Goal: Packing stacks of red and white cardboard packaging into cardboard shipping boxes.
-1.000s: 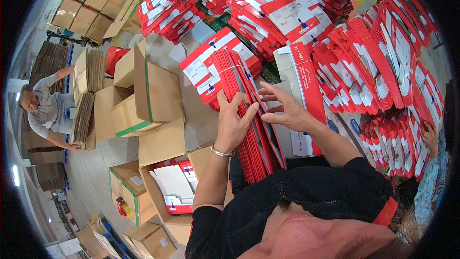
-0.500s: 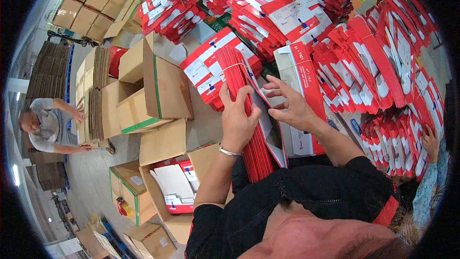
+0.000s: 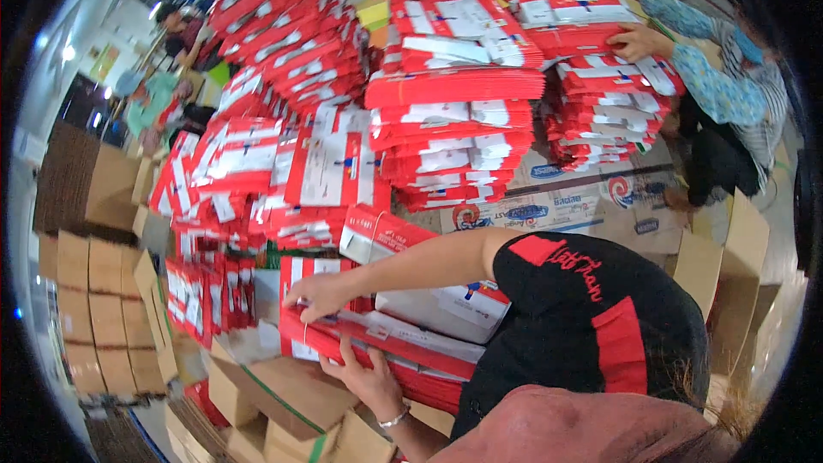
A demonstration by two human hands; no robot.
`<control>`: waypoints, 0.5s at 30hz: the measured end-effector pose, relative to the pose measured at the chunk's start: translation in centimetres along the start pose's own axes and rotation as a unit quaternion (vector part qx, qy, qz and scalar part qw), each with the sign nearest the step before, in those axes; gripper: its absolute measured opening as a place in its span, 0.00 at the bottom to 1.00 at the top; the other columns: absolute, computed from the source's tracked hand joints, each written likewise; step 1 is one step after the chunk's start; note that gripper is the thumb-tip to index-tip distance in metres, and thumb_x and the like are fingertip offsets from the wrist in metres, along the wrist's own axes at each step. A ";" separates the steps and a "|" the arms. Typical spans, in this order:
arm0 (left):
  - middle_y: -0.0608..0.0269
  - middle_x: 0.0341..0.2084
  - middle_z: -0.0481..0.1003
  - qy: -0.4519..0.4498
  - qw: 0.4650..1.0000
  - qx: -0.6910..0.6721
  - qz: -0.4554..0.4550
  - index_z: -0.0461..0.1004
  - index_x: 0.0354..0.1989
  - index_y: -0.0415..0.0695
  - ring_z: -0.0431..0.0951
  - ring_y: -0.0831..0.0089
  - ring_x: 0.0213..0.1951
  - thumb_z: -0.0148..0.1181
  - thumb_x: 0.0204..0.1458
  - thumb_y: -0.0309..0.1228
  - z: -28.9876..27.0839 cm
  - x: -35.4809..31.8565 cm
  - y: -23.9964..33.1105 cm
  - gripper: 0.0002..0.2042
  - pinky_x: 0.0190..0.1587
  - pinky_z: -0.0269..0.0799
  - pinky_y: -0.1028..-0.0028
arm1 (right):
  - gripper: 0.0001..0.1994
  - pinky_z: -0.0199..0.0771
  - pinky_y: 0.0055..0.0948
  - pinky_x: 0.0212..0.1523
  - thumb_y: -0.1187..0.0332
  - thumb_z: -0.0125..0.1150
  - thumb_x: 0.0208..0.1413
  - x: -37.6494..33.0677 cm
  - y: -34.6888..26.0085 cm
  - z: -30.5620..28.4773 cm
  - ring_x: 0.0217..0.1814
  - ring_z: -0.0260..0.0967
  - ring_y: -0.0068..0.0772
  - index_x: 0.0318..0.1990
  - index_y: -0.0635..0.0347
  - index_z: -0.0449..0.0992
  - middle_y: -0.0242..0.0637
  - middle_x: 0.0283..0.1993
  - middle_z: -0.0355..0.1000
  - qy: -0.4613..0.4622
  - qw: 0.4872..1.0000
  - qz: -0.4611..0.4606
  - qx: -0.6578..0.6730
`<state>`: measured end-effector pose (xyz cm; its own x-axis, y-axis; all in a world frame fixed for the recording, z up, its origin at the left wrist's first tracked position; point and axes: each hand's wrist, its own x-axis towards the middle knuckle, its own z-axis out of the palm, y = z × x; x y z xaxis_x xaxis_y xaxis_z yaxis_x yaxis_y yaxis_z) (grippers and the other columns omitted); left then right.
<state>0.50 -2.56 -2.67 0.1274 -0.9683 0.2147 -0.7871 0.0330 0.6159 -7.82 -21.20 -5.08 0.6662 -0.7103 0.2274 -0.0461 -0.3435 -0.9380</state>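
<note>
Red flat-packed cartons, one bundle point(image 3: 386, 351): lies atop brown cardboard boxes point(image 3: 283, 394), below stacked red piles point(image 3: 454, 111). Left hand point(image 3: 364, 377) grips its lower edge; right hand point(image 3: 317, 296) curls over its top edge.

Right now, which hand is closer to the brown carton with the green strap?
Left. The left hand grips the lower edge of the red folder bundle, just beside the carton. The right hand rests on the bundle's top edge, farther up.

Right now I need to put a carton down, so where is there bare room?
Little. One bare strip of brown flat cardboard lies between the red packet stacks and the co-worker. Around both hands, left and right, red packets and open boxes crowd everything.
</note>
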 end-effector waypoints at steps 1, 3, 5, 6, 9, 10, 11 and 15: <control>0.35 0.62 0.48 -0.004 1.000 -0.002 0.008 0.69 0.54 0.43 0.57 0.40 0.61 0.59 0.45 0.23 -0.1 -0.2 -0.1 0.24 0.62 0.54 0.56 | 0.28 0.71 0.37 0.50 0.63 0.60 0.44 0.1 -1.4 0.0 0.52 0.71 0.43 0.55 0.63 0.72 0.52 0.50 0.72 -0.023 0.999 0.021 -0.014; 0.36 0.62 0.47 0.002 1.000 -0.008 -0.005 0.68 0.55 0.40 0.57 0.41 0.61 0.58 0.45 0.24 -0.4 -0.3 0.2 0.24 0.62 0.54 0.56 | 0.27 0.72 0.38 0.48 0.63 0.60 0.42 -0.2 -2.3 -0.9 0.49 0.72 0.46 0.53 0.64 0.73 0.51 0.47 0.73 -0.027 0.999 0.021 0.011; 0.36 0.62 0.47 -0.008 1.000 0.002 0.001 0.68 0.55 0.38 0.56 0.42 0.61 0.56 0.46 0.23 -0.2 -0.1 0.5 0.24 0.62 0.54 0.57 | 0.28 0.73 0.40 0.47 0.64 0.60 0.41 0.1 -2.1 -1.1 0.45 0.73 0.47 0.53 0.64 0.73 0.50 0.42 0.75 -0.043 0.999 0.019 -0.008; 0.36 0.62 0.47 -0.018 1.000 0.020 -0.005 0.68 0.56 0.39 0.57 0.41 0.61 0.56 0.46 0.24 -0.3 0.0 1.1 0.24 0.62 0.55 0.57 | 0.27 0.73 0.41 0.45 0.64 0.61 0.40 0.3 -2.3 -1.1 0.43 0.74 0.49 0.52 0.65 0.73 0.50 0.40 0.76 -0.017 0.998 -0.008 -0.055; 0.35 0.62 0.47 -0.033 0.998 0.046 -0.019 0.67 0.56 0.39 0.59 0.39 0.60 0.56 0.47 0.24 -0.4 0.3 1.9 0.24 0.61 0.57 0.56 | 0.24 0.73 0.43 0.45 0.64 0.63 0.38 0.9 -3.1 -1.0 0.44 0.74 0.50 0.47 0.65 0.75 0.51 0.40 0.75 -0.039 0.990 0.044 -0.128; 0.34 0.62 0.47 -0.034 0.997 0.055 -0.030 0.67 0.57 0.39 0.60 0.37 0.59 0.56 0.47 0.24 -0.5 0.3 2.0 0.25 0.60 0.58 0.55 | 0.24 0.73 0.43 0.45 0.64 0.63 0.38 1.0 -3.4 -1.1 0.44 0.74 0.50 0.47 0.65 0.75 0.51 0.40 0.75 -0.038 0.990 0.044 -0.128; 0.34 0.62 0.47 -0.034 0.997 0.055 -0.032 0.67 0.57 0.39 0.60 0.37 0.59 0.56 0.47 0.24 -0.4 0.4 2.0 0.25 0.60 0.58 0.55 | 0.23 0.73 0.43 0.44 0.65 0.64 0.36 1.2 -3.8 -1.4 0.44 0.73 0.51 0.44 0.65 0.75 0.52 0.39 0.75 -0.049 0.985 0.039 -0.160; 0.31 0.62 0.47 -0.027 0.996 0.088 0.008 0.66 0.60 0.46 0.59 0.36 0.60 0.56 0.46 0.24 -0.2 1.0 1.2 0.27 0.58 0.62 0.55 | 0.20 0.74 0.45 0.41 0.66 0.64 0.33 3.2 -3.7 -1.1 0.43 0.73 0.53 0.37 0.67 0.74 0.53 0.36 0.74 -0.094 0.965 0.054 -0.239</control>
<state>-0.24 -3.44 -1.59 0.0843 -0.9800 0.1800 -0.8830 0.0103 0.4693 -6.39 -22.86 -0.58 0.7592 -0.6496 0.0406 -0.4321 -0.5497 -0.7149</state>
